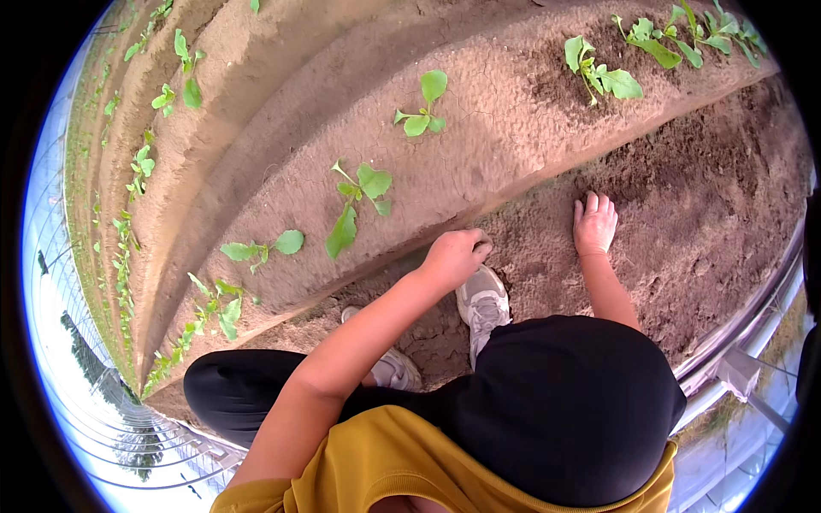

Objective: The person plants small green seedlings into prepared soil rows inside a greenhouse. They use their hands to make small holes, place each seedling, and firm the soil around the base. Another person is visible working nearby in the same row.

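Observation:
My right hand [595, 224] lies with spread fingers on the bare brown soil [693, 211] of the furrow, to the right of my knee. Above my shoe [484, 301], near the edge of the raised soil bed [500, 122], is my left hand [458, 256], its fingers curled; whether anything is between them cannot be told. Leafy green seedlings grow in a row along the bed: one [360, 199] stands up and left of my left hand, another [423, 109] farther up, and a larger-leaved one [600, 74] above my right hand.
More seedlings [255, 250] continue down the bed at the left. Other planted ridges [135, 167] run beyond a furrow. My second shoe [394, 369] is beside my bent knee. A metal rail [718, 385] of the tunnel structure borders the soil at the lower right.

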{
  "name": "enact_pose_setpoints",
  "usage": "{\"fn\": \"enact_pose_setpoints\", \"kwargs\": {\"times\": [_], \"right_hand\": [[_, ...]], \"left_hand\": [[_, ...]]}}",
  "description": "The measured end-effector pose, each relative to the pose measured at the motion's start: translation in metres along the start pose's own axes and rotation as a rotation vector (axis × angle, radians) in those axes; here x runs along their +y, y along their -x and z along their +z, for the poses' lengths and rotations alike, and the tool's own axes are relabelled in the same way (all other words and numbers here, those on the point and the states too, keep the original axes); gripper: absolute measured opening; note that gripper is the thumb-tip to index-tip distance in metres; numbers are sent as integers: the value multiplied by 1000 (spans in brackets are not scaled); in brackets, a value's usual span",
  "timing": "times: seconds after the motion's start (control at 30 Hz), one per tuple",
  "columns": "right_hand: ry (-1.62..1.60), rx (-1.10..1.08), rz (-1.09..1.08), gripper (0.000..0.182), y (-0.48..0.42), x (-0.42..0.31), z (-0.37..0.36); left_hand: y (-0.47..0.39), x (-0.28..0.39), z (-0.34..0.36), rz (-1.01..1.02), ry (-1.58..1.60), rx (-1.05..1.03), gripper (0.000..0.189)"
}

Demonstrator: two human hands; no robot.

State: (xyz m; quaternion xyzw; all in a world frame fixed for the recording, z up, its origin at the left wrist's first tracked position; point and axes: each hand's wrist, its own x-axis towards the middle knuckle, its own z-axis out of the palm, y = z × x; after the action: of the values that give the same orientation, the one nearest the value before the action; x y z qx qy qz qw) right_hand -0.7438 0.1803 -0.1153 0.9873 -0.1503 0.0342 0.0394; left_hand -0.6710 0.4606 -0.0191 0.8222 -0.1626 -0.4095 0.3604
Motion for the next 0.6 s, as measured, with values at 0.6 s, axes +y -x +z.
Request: {"fn": "enact_pose_setpoints", "kwargs": {"times": [0.6], "right_hand": [[-1043,-54,51,9,21,-113,-102]], "left_hand": [[-47,8,75,-428,1850,-333,45]]}}
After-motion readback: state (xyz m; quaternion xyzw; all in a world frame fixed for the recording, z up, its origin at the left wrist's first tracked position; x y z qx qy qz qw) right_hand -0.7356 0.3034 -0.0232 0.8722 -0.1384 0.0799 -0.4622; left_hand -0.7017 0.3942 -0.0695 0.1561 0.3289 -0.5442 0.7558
